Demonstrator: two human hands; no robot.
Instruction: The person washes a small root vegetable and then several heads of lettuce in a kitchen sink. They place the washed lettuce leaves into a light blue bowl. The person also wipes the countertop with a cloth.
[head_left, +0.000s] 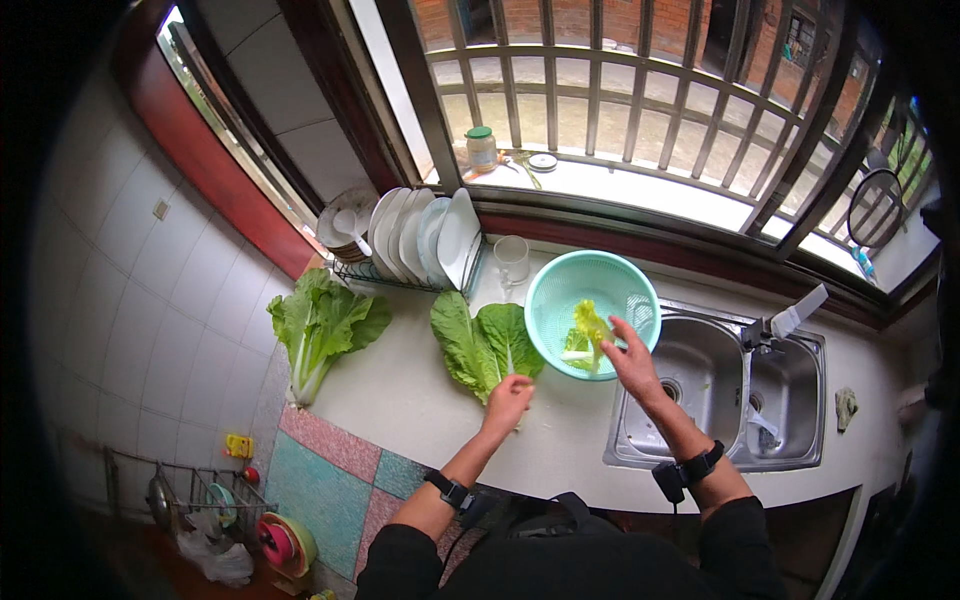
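My left hand (510, 405) is closed around the stem end of a leafy green vegetable (480, 341), whose broad leaves lie on the white counter. Over the turquoise plastic colander (551, 262), my right hand (630, 356) has its fingers at a pale yellow-green leaf piece (591, 322); whether they still grip it I cannot tell. Another leaf piece (576, 352) with a white stem lies in the colander. Farther left on the counter lies a second leafy green bunch (322, 330) with thick white stems.
A wire dish rack (382, 279) of upright plates and a glass mug (511, 259) stand behind the greens. Right of the colander is a double stainless-steel sink (682, 375) with a faucet (765, 330). A crumpled cloth (845, 409) lies right of it. Barred windows run behind.
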